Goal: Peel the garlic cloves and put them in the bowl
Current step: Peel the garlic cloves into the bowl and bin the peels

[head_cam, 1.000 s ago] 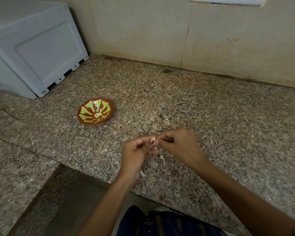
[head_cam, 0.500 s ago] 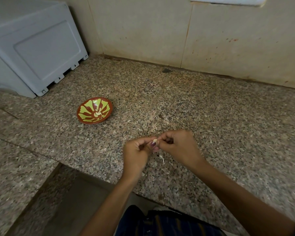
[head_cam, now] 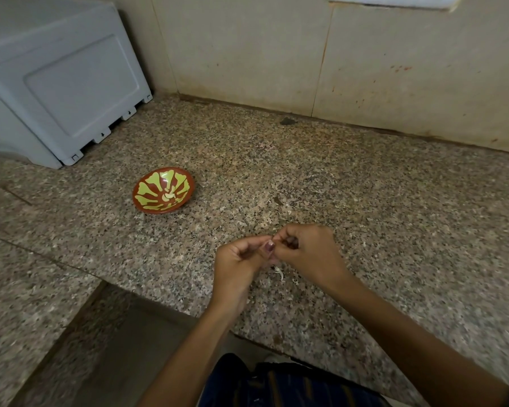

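1. Speckled granite makes up the counter (head_cam: 365, 201), brown and grey, running back to a beige wall (head_cam: 247, 54); a pale grey plastic appliance (head_cam: 56, 83) sits in the far left corner.
2. A red-brown bowl (head_cam: 138, 198) with a yellow-green petal pattern stands on the counter, left of centre and well apart from the hands; a few pale peeled cloves (head_cam: 168, 195) lie at its middle.
3. The left hand (head_cam: 235, 265) and right hand (head_cam: 306, 254) meet above the counter's near edge, fingertips touching; both have fingers curled in tight.
4. Between them sits the garlic clove (head_cam: 271, 239), only a small pale sliver showing at the point where the thumbs and forefingers come together; the left thumb, its nail painted dark, presses against it from below; the right thumb and forefinger pinch at its top; how much skin is left on it cannot be told.
5. A thin white scrap of garlic peel (head_cam: 279, 273) lies on the counter just beneath the hands; smaller pale flecks are scattered near it.
6. At the bottom edge a dark striped garment (head_cam: 276, 386) shows, close to the counter's front.
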